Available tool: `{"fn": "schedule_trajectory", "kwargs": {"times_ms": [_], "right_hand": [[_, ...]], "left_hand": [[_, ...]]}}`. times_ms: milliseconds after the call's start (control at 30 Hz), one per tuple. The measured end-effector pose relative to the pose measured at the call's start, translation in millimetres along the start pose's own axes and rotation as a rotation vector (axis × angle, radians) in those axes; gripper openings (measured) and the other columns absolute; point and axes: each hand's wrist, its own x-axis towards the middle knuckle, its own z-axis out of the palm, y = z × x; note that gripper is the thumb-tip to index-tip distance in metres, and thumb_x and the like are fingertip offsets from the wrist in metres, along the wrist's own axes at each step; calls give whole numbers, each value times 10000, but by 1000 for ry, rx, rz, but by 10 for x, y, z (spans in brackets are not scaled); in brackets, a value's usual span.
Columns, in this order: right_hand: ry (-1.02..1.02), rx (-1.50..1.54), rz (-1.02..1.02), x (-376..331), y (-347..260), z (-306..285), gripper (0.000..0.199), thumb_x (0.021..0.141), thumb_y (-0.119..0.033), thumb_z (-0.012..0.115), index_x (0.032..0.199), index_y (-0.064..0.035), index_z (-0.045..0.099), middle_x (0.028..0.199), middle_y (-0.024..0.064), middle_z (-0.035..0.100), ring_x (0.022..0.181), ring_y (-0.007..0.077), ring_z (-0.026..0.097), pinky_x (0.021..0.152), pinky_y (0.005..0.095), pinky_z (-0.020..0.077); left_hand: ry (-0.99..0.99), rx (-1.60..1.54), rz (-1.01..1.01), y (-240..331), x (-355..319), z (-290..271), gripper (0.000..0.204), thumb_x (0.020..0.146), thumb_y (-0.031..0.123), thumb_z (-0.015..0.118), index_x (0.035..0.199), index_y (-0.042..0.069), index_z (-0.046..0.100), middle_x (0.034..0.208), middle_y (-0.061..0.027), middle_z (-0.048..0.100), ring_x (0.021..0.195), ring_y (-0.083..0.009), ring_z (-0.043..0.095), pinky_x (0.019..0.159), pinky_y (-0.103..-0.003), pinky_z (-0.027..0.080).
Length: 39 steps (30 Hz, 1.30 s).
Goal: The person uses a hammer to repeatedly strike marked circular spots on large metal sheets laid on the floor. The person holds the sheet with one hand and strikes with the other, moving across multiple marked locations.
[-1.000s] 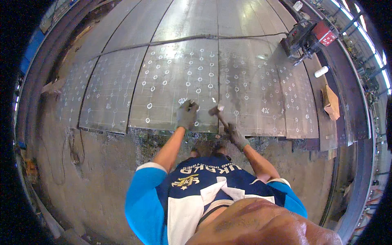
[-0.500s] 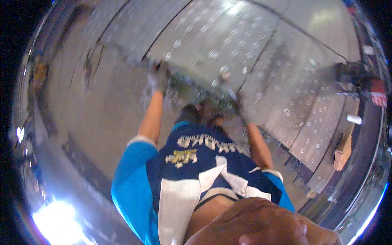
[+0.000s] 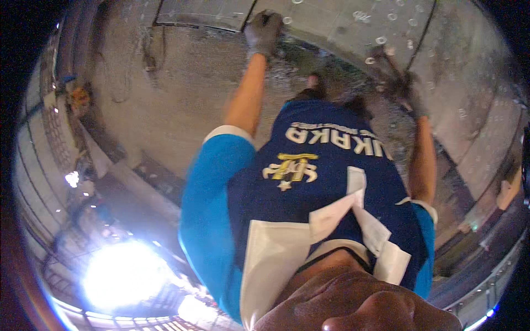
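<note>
My left hand [image 3: 264,32], in a grey work glove, is at the near edge of a large grey metal plate [image 3: 326,22], beside a dark seam. Its fingers are curled; whatever lies inside them is hidden. Farther right, my right hand [image 3: 409,94], in a dark glove, is smeared by motion. A slim, dark, stick-like tool [image 3: 391,62] runs from it toward the plate's edge; its kind is too blurred to tell. Small white chalk rings and marks are scattered over the plate.
Brown, dusty ground [image 3: 182,83] stretches left of my arms. A dark, rubble-strewn strip [image 3: 320,58] runs along the plate's edge in front of my feet. A tan block [image 3: 509,190] lies at the far right. A bright light [image 3: 127,273] glares at lower left.
The view has swung, so both hands and the plate's edge sit higher and farther right in the picture. My left hand remains at the plate's edge beside the seam.
</note>
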Motion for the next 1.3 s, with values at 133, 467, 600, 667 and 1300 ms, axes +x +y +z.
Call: {"fn": "schedule_trajectory", "kwargs": {"times_ms": [133,467,600,667,1300], "right_hand": [[-197,-7,-131,-6,-772,-286,433,1049,-266,424,1342,-37,644,1337,208,648,1223,377,613,1056,457,460],[31,-349,-174,-223,-1247,-336,429,1042,-252,413,1320,-31,654,1312,231,642,1202,425,604,1058,473,453],[-24,-438,-188,-220,-1055,-431,447,1035,-271,420,1313,-9,653,1295,241,649,1193,426,610,1051,474,458],[-106,-407,-178,-139,-1210,-457,463,1033,-294,423,1312,-5,653,1286,246,652,1191,424,612,1044,480,463],[-233,518,106,-291,-1836,400,434,1055,-314,560,1383,-30,579,1345,233,596,1216,344,607,1049,406,454]], "left_hand": [[7,171,70,196,-25,-189,340,879,288,777,1043,-7,736,894,-103,756,766,-167,679,733,-343,554],[-118,90,231,-177,192,-171,328,888,281,773,1044,-6,737,860,-111,752,706,-162,681,655,-341,552],[-186,-204,-14,152,74,-110,316,893,269,772,1054,-1,739,897,-107,765,727,-157,704,665,-335,571],[-150,-113,-7,135,86,-176,316,896,260,770,1063,-6,737,905,-99,768,736,-158,710,663,-336,577],[-140,158,183,201,81,-275,393,878,328,791,1125,25,744,914,-87,775,788,-162,715,726,-347,571]]}}
